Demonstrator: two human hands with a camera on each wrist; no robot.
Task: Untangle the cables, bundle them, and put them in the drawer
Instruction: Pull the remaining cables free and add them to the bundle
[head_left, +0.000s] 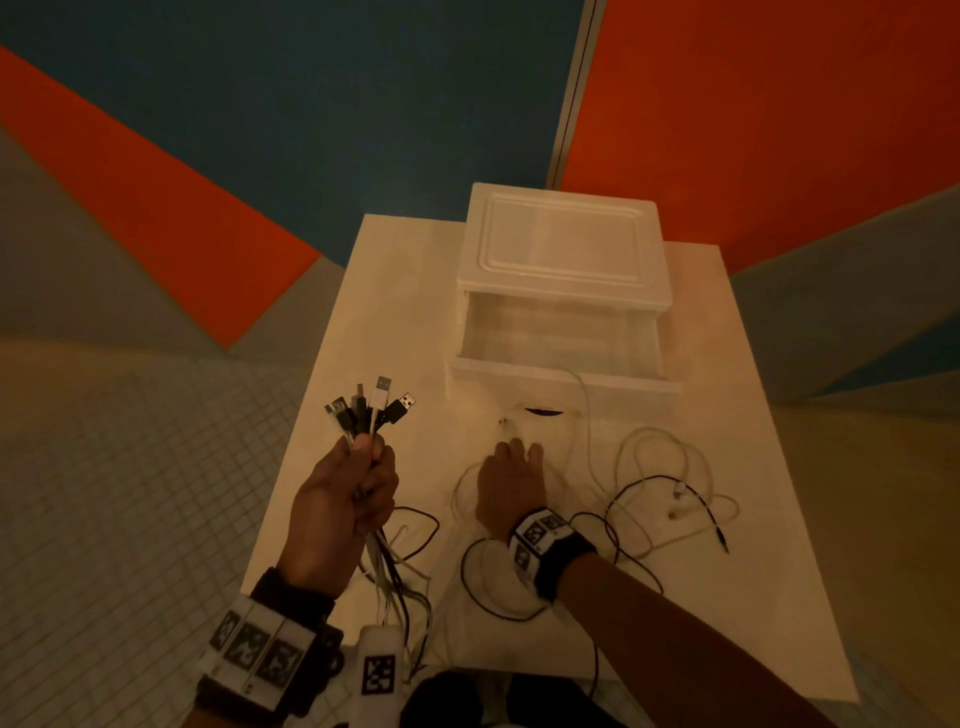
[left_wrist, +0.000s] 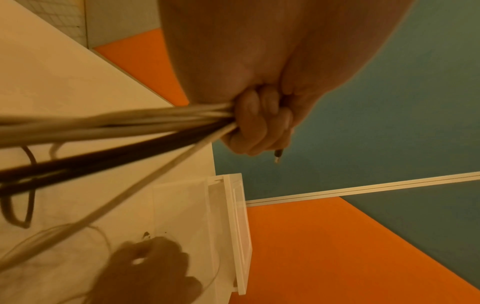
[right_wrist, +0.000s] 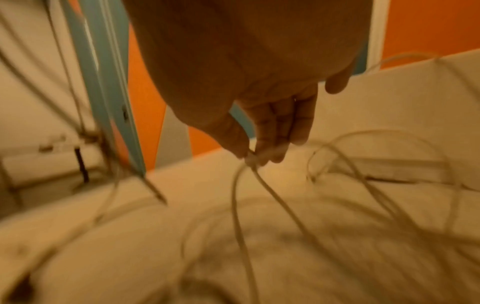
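My left hand (head_left: 358, 483) is raised over the table's left side and grips a bunch of black and white cables (head_left: 363, 415), USB plugs sticking up above the fist. In the left wrist view the fingers (left_wrist: 259, 123) curl round the strands (left_wrist: 130, 127), which trail down to the table. My right hand (head_left: 511, 478) is low on the table in front of the drawer and pinches a white cable (right_wrist: 249, 162) between thumb and fingertips. Loose white and black cables (head_left: 665, 499) lie looped to its right. The white drawer (head_left: 561, 343) is pulled open and looks empty.
The drawer unit (head_left: 561, 239) stands at the back of the small white table (head_left: 727, 597). A dark spot (head_left: 543, 412) marks the table just below the drawer front. Tiled floor lies to the left; orange and blue walls stand behind.
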